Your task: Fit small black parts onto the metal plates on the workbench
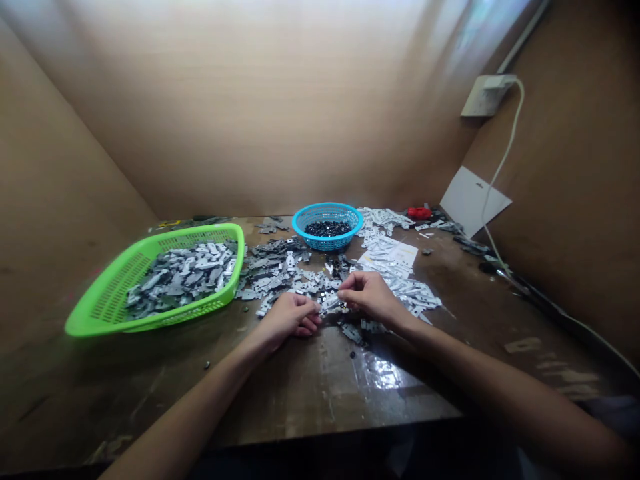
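Observation:
My left hand (291, 315) is closed, its thumb and fingers pinching the end of a light grey plastic piece (330, 303). Just to the right, my right hand (367, 293) has its thumb and forefinger pressed together over the other end of that piece; whatever sits between those fingertips is too small to make out. Behind both hands lies a loose spread of flat grey plastic pieces (265, 267), with paler pieces (413, 293) on the right. Small dark round parts (327, 229) fill the bottom of a blue basket (327, 244) beyond the hands.
A large green basket (107, 280) full of grey pieces stands at the left. At the back right are a red object (419, 213) and a leaning white card (475, 200). A white cable (510, 140) hangs from a wall socket (483, 97). Wooden panels enclose the table.

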`<control>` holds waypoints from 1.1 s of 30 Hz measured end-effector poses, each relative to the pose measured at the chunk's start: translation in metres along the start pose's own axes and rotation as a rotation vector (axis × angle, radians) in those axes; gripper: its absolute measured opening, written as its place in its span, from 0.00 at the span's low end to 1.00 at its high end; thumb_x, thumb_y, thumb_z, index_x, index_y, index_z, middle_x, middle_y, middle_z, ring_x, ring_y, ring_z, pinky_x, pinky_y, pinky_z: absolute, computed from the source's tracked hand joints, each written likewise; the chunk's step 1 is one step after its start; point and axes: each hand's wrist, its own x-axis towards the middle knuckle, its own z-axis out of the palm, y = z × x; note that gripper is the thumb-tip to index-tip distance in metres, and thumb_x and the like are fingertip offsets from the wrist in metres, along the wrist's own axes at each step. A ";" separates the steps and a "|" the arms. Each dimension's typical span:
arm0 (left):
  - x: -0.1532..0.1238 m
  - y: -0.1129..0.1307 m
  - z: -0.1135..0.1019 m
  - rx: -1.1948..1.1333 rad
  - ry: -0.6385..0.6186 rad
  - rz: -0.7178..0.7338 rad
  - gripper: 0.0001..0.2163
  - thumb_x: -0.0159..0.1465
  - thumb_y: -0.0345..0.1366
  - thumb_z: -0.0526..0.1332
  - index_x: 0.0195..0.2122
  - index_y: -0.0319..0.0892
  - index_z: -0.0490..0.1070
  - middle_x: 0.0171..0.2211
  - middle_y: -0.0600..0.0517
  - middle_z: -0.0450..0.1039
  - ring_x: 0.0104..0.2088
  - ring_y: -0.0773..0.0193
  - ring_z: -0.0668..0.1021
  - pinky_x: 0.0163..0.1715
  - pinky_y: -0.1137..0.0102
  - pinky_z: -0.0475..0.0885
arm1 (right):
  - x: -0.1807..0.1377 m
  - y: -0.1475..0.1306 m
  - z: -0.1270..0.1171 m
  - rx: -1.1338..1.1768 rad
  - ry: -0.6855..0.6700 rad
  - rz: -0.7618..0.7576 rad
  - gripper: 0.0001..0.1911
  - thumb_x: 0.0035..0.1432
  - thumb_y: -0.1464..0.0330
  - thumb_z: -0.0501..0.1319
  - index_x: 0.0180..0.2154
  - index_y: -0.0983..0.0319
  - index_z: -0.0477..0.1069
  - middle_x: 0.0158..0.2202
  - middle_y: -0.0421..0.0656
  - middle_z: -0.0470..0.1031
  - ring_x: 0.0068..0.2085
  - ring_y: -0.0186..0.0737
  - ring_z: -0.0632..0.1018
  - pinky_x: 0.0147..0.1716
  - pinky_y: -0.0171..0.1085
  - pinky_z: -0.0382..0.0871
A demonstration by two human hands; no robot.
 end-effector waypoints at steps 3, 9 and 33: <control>-0.001 0.002 0.001 0.003 0.008 -0.009 0.13 0.51 0.43 0.62 0.27 0.36 0.69 0.27 0.48 0.73 0.22 0.71 0.73 0.21 0.77 0.67 | -0.001 0.000 0.001 0.006 -0.003 0.009 0.07 0.44 0.68 0.63 0.27 0.65 0.68 0.18 0.38 0.68 0.18 0.30 0.68 0.18 0.30 0.60; -0.003 0.005 0.000 -0.028 0.017 -0.023 0.14 0.50 0.43 0.63 0.27 0.36 0.69 0.26 0.48 0.73 0.21 0.71 0.72 0.21 0.77 0.67 | 0.001 0.005 -0.002 0.023 0.002 0.017 0.13 0.45 0.63 0.63 0.30 0.66 0.72 0.21 0.41 0.71 0.20 0.31 0.69 0.21 0.31 0.62; -0.006 0.007 -0.003 0.022 -0.008 0.178 0.15 0.52 0.46 0.61 0.28 0.37 0.67 0.27 0.48 0.72 0.25 0.68 0.74 0.25 0.75 0.68 | -0.001 0.011 -0.009 0.036 -0.150 0.031 0.17 0.50 0.58 0.59 0.26 0.67 0.69 0.14 0.36 0.62 0.14 0.24 0.57 0.14 0.27 0.44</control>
